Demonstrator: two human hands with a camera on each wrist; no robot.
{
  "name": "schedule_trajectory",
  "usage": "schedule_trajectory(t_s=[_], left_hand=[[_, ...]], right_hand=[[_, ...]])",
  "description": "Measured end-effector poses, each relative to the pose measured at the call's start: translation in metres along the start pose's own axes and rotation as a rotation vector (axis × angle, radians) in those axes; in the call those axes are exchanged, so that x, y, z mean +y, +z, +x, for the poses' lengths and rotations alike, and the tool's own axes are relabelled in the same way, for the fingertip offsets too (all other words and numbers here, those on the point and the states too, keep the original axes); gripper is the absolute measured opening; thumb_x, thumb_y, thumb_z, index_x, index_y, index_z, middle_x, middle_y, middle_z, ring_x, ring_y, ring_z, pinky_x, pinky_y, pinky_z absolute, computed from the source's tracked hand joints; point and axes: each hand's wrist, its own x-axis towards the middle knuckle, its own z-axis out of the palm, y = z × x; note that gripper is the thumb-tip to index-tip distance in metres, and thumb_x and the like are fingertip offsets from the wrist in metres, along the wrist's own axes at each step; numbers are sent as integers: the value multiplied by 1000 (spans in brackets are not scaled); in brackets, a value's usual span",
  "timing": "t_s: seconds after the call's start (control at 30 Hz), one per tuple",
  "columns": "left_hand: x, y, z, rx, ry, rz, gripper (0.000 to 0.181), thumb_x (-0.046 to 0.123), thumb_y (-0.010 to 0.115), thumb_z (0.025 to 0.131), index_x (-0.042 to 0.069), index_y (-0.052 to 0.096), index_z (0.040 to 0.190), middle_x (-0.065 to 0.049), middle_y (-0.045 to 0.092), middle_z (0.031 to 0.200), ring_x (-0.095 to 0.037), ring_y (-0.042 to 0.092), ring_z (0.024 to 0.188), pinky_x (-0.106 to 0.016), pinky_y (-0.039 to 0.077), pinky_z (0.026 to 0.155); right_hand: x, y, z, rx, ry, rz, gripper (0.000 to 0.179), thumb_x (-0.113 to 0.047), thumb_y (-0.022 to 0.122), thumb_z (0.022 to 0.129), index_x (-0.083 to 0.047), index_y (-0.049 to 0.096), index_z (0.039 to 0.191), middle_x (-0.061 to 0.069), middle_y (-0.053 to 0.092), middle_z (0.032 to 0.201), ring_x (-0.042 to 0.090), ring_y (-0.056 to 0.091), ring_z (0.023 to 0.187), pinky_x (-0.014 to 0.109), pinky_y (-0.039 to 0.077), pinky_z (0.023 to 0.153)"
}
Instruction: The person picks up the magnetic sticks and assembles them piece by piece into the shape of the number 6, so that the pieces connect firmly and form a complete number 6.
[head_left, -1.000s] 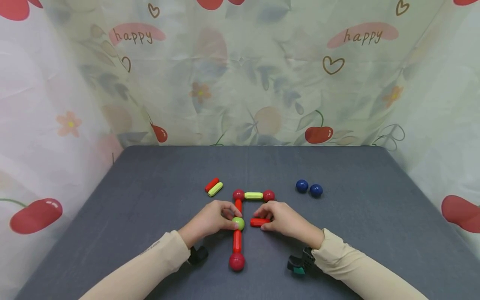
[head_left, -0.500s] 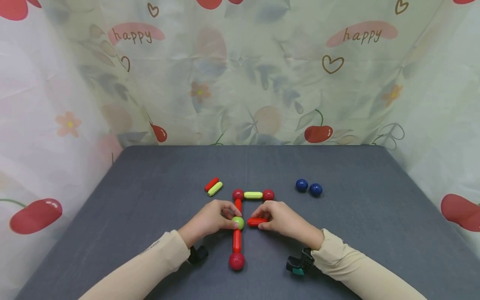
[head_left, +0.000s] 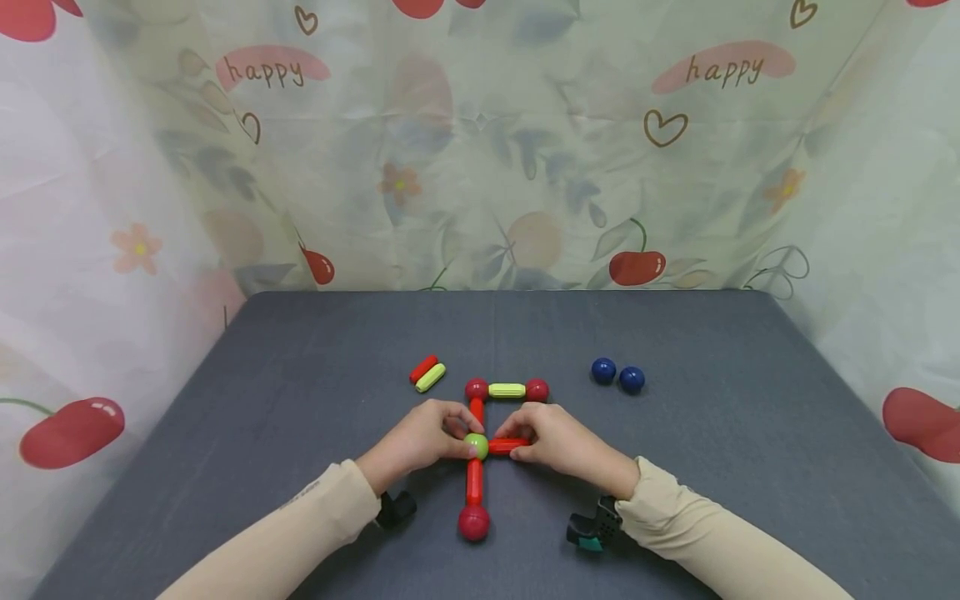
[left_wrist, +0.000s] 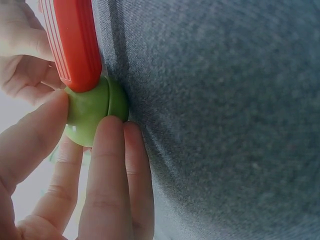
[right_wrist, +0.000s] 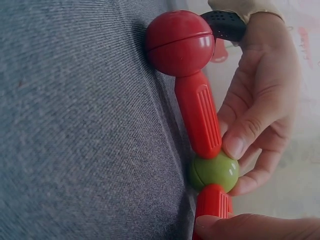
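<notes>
My left hand [head_left: 431,433] pinches a green ball [head_left: 476,447] between thumb and fingers, seen close in the left wrist view. From the right, my right hand [head_left: 564,442] pinches a red stick [head_left: 507,446], whose near end touches the ball. A second red stick [right_wrist: 199,116] joins the ball to a red ball [head_left: 473,523] at the front. Behind the green ball, another red stick [head_left: 477,409] runs back to a second red ball [head_left: 477,389]. There a yellow-green stick [head_left: 507,390] leads right to a third red ball [head_left: 537,390].
On the dark grey table [head_left: 315,358], a loose red stick [head_left: 423,368] and a loose yellow-green stick [head_left: 431,378] lie side by side at the back left. Two blue balls [head_left: 603,371] rest at the back right. A printed curtain [head_left: 480,167] hangs behind the table.
My right hand has moved left with the red stick, closing the gap until the stick's end meets the green ball. My left hand has kept its place on the ball.
</notes>
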Motion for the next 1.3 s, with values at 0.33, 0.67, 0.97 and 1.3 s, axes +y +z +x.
schedule_trajectory(t_s=[0.33, 0.67, 0.97, 1.3], left_hand=[[0, 0, 0, 2, 11, -1, 19, 13, 81, 78, 15, 72, 95, -2, 68, 88, -15, 59, 83, -28, 49, 68], [0, -1, 0, -3, -1, 0, 19, 14, 81, 78, 16, 72, 95, -3, 66, 90, -17, 58, 84, -29, 49, 69], [1, -1, 0, -2, -4, 5, 19, 14, 81, 78, 17, 72, 95, -3, 67, 90, -17, 58, 85, -29, 49, 69], [1, -1, 0, 4, 0, 9, 19, 15, 81, 78, 17, 72, 95, -2, 67, 91, -16, 59, 86, -29, 50, 69]], right_hand=[[4, 0, -2, 6, -1, 26, 23, -5, 77, 80, -13, 74, 101, -5, 68, 90, 11, 54, 78, 24, 46, 69], [12, -1, -8, 25, 23, 73, 24, -5, 76, 80, -12, 73, 103, -4, 66, 87, 9, 56, 76, 21, 49, 64], [19, -5, -13, 18, 40, 89, 21, -6, 75, 82, -10, 72, 103, -3, 65, 86, 8, 59, 77, 21, 50, 67], [21, -5, -14, 19, 36, 104, 18, -7, 74, 83, -9, 72, 102, -3, 67, 85, 7, 60, 76, 20, 51, 68]])
